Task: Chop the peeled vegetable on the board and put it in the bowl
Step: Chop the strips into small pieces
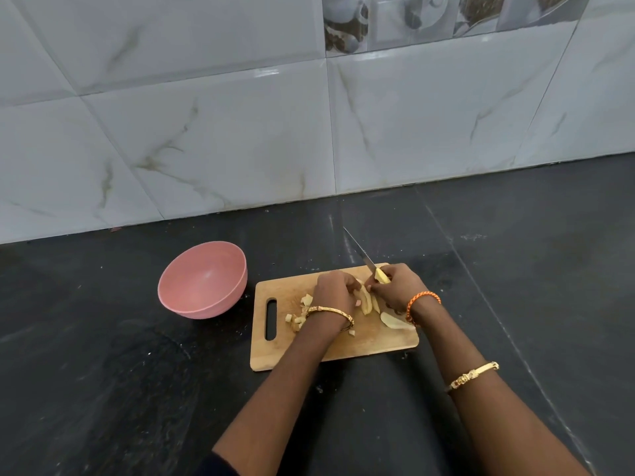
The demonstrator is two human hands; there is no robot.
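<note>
The step in hand appears to be dicing: long peeled strips [367, 298] lie on the wooden board [330, 348] between the two hands, small cut cubes [296, 319] sit near the board's handle slot, and one uncut curved slice [395, 322] lies at the right end. The pink bowl [202, 280] stands on the dark surface [103, 372] just left of the board and holds nothing visible, so the transfer is not yet done. To cut well, keep the strips bunched and aligned, tuck the guiding fingertips back from the edge, and bring the blade down squarely across the strips in even steps. The left hand [335, 286] rests on the strips with its fingers curled down onto them, pinning the bundle; the exact fingertip contact is hidden. The right hand [395, 286] has its fingers wrapped closed around the yellow handle of the knife [364, 257], whose blade points up and away toward the tiled wall [240, 132], apparently raised off the strips. Risk: strips rolling under the blade.
</note>
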